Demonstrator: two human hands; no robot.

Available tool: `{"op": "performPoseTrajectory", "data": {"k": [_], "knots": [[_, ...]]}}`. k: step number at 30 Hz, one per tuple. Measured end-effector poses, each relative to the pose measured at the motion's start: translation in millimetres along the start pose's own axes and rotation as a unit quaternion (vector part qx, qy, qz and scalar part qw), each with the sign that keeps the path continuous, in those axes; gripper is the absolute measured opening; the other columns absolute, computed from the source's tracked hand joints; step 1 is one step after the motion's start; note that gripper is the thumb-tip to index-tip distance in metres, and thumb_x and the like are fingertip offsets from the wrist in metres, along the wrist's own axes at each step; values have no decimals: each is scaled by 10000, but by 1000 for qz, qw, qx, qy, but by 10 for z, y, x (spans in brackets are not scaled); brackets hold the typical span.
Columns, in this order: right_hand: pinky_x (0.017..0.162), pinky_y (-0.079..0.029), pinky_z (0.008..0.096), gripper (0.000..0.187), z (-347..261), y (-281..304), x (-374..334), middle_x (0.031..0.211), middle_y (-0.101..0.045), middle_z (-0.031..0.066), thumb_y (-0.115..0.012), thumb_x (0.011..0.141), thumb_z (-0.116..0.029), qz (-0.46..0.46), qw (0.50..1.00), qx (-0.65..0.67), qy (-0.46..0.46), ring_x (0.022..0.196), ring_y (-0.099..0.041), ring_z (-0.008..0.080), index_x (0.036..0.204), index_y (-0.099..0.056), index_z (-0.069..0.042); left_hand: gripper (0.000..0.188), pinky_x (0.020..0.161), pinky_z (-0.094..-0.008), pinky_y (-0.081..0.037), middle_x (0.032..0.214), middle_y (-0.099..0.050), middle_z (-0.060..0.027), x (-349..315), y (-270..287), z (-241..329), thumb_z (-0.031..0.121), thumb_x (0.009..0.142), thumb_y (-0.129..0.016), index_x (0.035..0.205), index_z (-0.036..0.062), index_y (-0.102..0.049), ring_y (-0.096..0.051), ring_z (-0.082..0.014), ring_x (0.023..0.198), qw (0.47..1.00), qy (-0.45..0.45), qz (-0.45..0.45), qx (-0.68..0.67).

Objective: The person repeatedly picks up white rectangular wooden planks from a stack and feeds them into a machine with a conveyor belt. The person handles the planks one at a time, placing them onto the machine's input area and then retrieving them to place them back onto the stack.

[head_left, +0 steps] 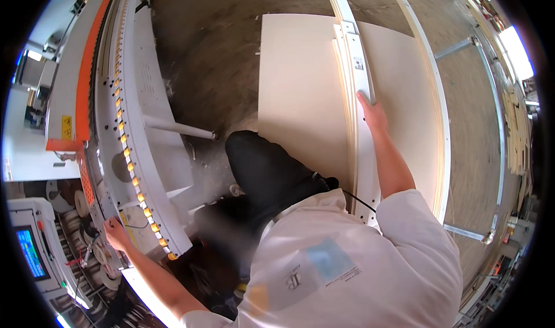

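My right hand (374,114) grips the edge of a long white board (363,137) in a narrow stack, with a small printed label farther along it. Far out to the left, my left hand (117,234) is at the near end of a long edge-banding machine (162,91). Its fingers are bent together, and whatever they hold cannot be made out. Under my left forearm lies a bright white strip (141,287), partly covered by the arm. Large pale panels (300,68) lie beneath the board stack.
A row of orange rollers (132,172) runs along the machine's side. A control screen (32,253) stands at lower left beside rolls of edging (107,258). Another white board stack (436,97) and a metal frame (491,97) are on the right. A white bar (179,127) juts from the machine.
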State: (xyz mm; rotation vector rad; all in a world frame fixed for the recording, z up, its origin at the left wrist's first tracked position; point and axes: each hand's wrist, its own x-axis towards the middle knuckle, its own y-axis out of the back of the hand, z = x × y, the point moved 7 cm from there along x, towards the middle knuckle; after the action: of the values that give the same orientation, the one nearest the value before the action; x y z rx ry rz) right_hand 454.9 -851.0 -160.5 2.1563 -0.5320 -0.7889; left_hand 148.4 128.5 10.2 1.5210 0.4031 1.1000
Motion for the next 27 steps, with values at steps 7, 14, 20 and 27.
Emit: {"op": "performPoseTrajectory", "data": {"k": [7,14,20,27], "knots": [[1009,-521,452,1219,-526,-456,201,1211,-753,259,-633,749,-953,-53,998,-16,33,1045,-751,328,1411,-633,70,340,744,-532,-529,932,-775,-97,-39,57,22,468,988,-564,994,192,-762,-728,-389,883,1000,8,9,-7],[1191,-437,483,1124,-68,-510,780,1518,-594,300,-685,813,-859,-41,964,244,100,1414,-585,388,1470,-609,50,357,774,-531,-552,972,-787,-104,-38,11,28,480,979,-561,1024,188,-761,-740,-407,916,1000,15,1,-10],[1136,-478,453,982,-237,-38,-482,1415,-677,236,-816,808,-720,16,984,-46,172,1360,-613,363,1409,-650,38,333,770,-519,-559,965,-795,-77,-71,41,-54,474,981,-581,1031,205,-771,-747,-387,911,1000,10,13,-24],[1052,-537,463,823,-18,-146,-799,1283,-722,210,-893,737,-502,107,965,-65,230,1252,-652,363,1352,-672,-1,324,762,-531,-550,976,-782,-106,-51,-33,71,456,1002,-590,1071,184,-751,-739,-385,920,1000,-10,3,-14]]}}
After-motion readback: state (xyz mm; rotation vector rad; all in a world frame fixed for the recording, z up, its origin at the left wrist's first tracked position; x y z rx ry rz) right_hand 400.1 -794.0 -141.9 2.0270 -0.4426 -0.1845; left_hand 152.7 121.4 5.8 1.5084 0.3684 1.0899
